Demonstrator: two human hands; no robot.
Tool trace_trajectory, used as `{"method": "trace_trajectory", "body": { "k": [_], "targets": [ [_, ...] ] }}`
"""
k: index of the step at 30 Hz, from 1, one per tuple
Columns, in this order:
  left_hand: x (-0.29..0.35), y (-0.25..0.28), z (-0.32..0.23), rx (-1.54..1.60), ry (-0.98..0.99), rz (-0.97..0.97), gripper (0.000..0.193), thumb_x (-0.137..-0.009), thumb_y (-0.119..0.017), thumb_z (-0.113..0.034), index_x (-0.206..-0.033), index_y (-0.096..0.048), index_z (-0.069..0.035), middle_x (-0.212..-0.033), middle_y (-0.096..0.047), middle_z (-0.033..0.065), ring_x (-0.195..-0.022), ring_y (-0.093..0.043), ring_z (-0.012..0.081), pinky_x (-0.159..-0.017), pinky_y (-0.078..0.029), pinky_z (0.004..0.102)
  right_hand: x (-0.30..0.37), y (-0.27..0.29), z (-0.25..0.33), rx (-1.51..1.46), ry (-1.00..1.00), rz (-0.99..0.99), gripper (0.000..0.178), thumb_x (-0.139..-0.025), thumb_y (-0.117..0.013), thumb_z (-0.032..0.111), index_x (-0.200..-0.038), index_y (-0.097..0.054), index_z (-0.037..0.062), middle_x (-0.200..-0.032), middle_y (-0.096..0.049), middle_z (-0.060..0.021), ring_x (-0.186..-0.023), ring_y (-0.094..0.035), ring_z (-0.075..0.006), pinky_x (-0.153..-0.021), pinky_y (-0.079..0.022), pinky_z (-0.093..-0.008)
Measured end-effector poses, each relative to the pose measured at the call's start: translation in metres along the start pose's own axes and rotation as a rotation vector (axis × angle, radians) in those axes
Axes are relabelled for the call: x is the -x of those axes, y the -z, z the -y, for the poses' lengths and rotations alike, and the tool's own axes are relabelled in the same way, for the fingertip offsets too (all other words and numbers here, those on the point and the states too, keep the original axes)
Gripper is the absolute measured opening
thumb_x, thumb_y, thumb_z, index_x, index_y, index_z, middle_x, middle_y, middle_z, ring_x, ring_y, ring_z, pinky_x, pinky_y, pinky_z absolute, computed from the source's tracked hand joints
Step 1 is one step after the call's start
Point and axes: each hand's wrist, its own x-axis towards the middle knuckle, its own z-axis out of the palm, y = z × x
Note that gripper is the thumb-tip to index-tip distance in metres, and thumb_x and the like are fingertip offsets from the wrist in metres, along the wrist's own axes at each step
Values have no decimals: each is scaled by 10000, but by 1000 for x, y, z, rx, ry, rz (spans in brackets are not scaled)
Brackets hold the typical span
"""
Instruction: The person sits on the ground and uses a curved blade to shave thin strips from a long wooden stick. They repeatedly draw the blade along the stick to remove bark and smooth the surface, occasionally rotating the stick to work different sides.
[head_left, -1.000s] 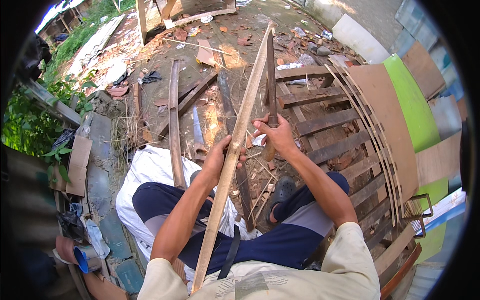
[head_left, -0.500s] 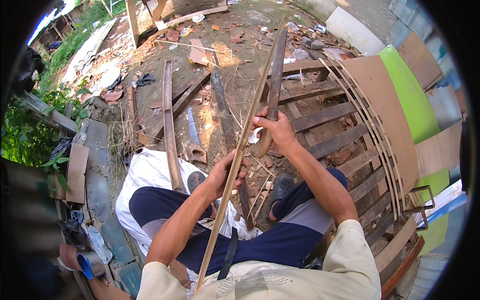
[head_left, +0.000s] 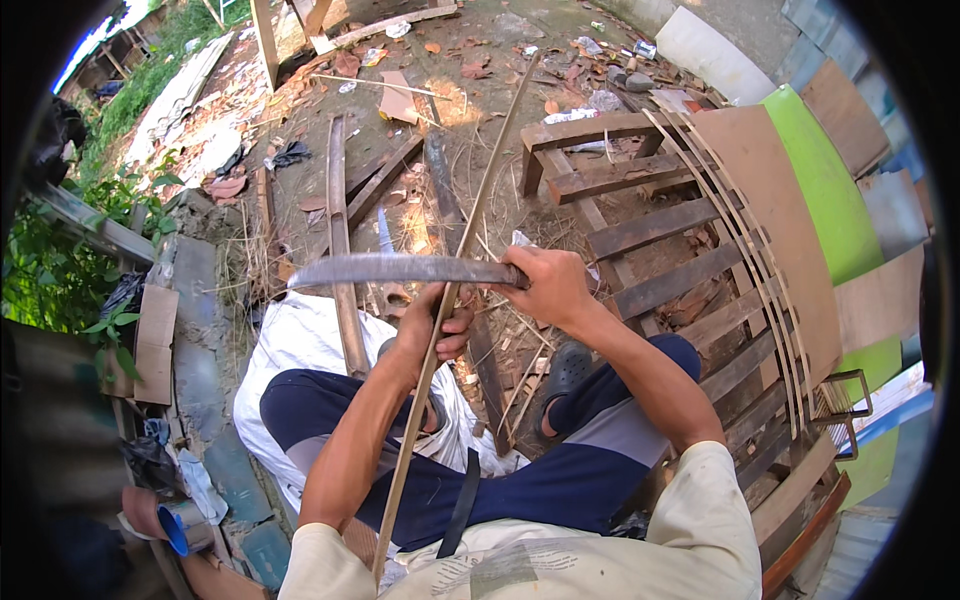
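A long thin strip, probably bamboo (head_left: 416,420), slants from my lap up past my knees. My left hand (head_left: 432,328) is wrapped round it near its middle. In my right hand (head_left: 548,287) is the handle of a machete, my fingers closed on it and mostly covering it. The machete's dark, slightly curved blade (head_left: 390,269) points left, crossing the strip just above my left hand and slightly blurred. Whether its edge touches the strip I cannot tell. Beyond my left hand a split bamboo length (head_left: 342,240) leans down toward my knee.
A slatted wooden frame (head_left: 648,236) lies on the right, with thin curved strips (head_left: 745,260) across it. White sacking (head_left: 300,350) spreads under my left leg. A saw (head_left: 385,232), partly hidden by the blade, and wood offcuts lie ahead. A block wall (head_left: 195,300) borders the left.
The machete has swung from pointing up and away alongside the strip to lying across it, pointing left. My left hand still grips the strip, whose far end has shifted left.
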Motion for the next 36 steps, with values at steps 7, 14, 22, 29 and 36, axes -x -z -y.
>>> {"method": "trace_trajectory", "body": {
  "k": [7, 14, 22, 29, 36],
  "targets": [
    [4, 9, 0, 127, 72, 97, 517, -980, -327, -553, -1055, -568, -102, -615, -356, -33, -413, -292, 79, -363, -241, 228, 5, -5, 4, 54, 70, 34, 337, -692, -804, 321, -848, -596, 107, -701, -628, -74, -606, -648, -292, -509, -483, -408],
    [17, -15, -4, 94, -4, 109, 526, -968, -353, -494, -1241, -512, -74, -696, -389, -20, -497, -342, 85, -421, -295, 221, 3, -4, -13, 44, -9, -51, 466, -798, -697, 528, -825, -577, 79, -659, -606, -106, -594, -640, -323, -497, -488, -413],
    [18, -8, -1, -164, -8, 4, 358, -979, -477, -210, -1321, -449, -108, -707, -376, -38, -497, -295, 47, -411, -255, 181, 0, -9, -4, 235, 192, -139, 588, -850, -550, 657, -695, -542, 90, -572, -546, -74, -477, -588, -244, -437, -445, -360],
    [20, -14, -1, -174, -6, -4, 328, -1013, -452, -188, -1337, -426, -148, -689, -335, -57, -497, -279, 38, -404, -234, 182, -9, -8, -25, 265, 94, -51, 601, -893, -505, 658, -641, -511, 112, -522, -535, -55, -421, -567, -201, -387, -420, -349],
    [18, -15, 1, -198, -10, -16, 136, -1015, -457, -208, -1118, -487, -125, -679, -324, -58, -484, -270, 39, -398, -222, 193, -14, -8, -27, 225, -8, 5, 602, -892, -522, 649, -638, -524, 104, -521, -538, -63, -423, -571, -211, -389, -420, -356]
  ]
}}
